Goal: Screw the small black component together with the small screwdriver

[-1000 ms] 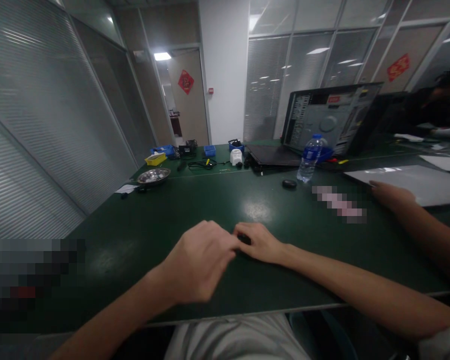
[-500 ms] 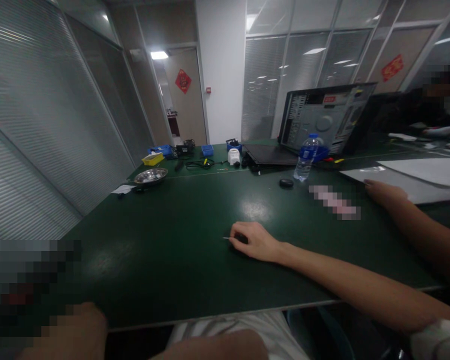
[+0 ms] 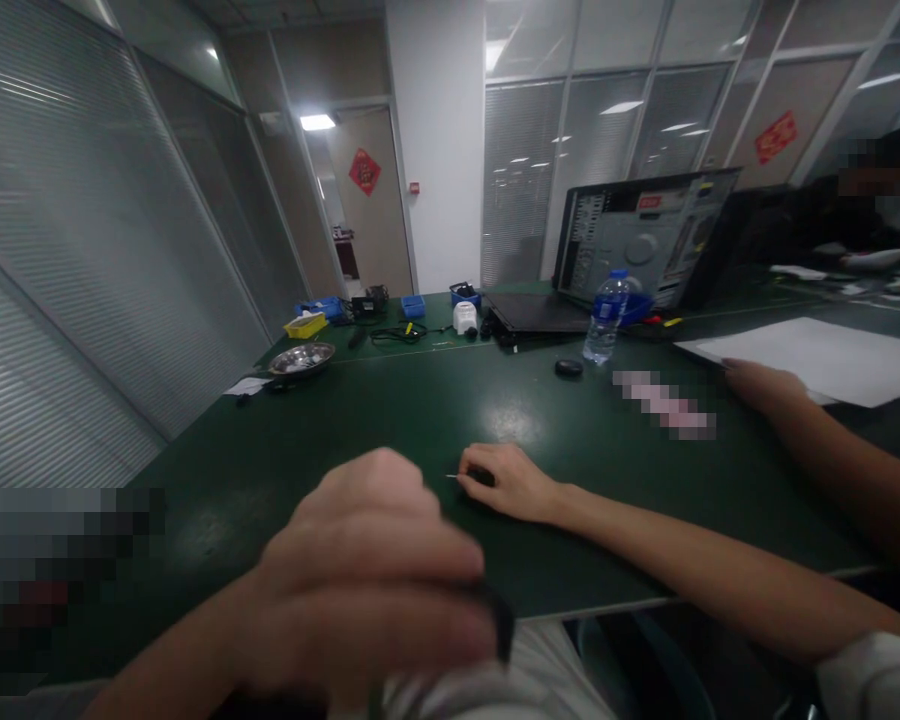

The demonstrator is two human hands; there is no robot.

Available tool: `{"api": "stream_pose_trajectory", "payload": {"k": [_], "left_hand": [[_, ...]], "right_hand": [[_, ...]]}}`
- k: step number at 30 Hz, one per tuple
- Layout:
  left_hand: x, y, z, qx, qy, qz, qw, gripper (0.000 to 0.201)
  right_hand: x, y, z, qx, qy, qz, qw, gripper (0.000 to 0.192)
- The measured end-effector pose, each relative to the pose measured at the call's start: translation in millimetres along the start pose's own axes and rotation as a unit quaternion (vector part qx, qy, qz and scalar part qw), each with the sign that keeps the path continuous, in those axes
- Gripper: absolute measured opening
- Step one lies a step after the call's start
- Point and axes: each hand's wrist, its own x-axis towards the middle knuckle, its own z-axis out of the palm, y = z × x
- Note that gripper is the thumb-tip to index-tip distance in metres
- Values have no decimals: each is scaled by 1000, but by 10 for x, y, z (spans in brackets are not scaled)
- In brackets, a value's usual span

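My left hand (image 3: pixel 360 570) is raised close to the camera, blurred, over the near edge of the green table (image 3: pixel 217 450). Its fingers are curled closed around a dark object (image 3: pixel 502 615), of which only a black edge shows past the fingertips. On the table my right hand (image 3: pixel 506 480) rests with thumb and forefinger pinched together. A thin, pale stick (image 3: pixel 451 476) pokes out leftward from that pinch; the rest of it is hidden by the fingers.
Another person's hand (image 3: pixel 765 385) lies on white paper (image 3: pixel 840 355) at right. Beyond my right hand are a small black object (image 3: pixel 568 368), a water bottle (image 3: pixel 606 318) and an opened computer case (image 3: pixel 645 235). A metal dish (image 3: pixel 301 360) stands far left, near blue boxes (image 3: pixel 412 306).
My left hand has come up from the lower left to the middle, close to the camera. My right hand stays put. The other person's hand has shifted the white paper slightly.
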Motion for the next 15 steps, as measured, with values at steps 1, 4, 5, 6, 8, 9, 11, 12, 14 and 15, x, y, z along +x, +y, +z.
{"api": "stream_pose_trajectory", "payload": {"k": [1,4,5,6,8,9,11,12,14,15], "left_hand": [[57,-176,108,-32,21,8,999,33],[-18,-772,508,-66,-32,-137,988,20],[-119,-962,635,-61,-72,-209,973,20],[-242,-1133,746,-56,-110,-264,957,22],[-494,-1398,906,-53,-159,-321,932,23],[-600,-1489,956,-55,-173,-332,926,24],[-739,-1595,1005,-62,-185,-333,923,24],[-772,-1619,1013,-67,-186,-329,923,23],[-790,-1631,1014,-78,-187,-322,925,23],[-787,-1627,1011,-82,-187,-321,925,23]], "right_hand": [[-4,14,-18,-4,5,0,1000,8],[-8,74,-80,-24,16,16,999,9],[-5,98,-99,-33,16,25,999,10],[-1,123,-114,-41,12,34,998,10],[11,169,-129,-54,3,51,997,10],[18,188,-128,-59,2,60,996,10],[32,217,-115,-66,2,74,995,11],[37,226,-105,-69,3,79,994,11],[44,234,-88,-74,1,85,994,11],[46,234,-82,-75,0,86,993,11]]}}
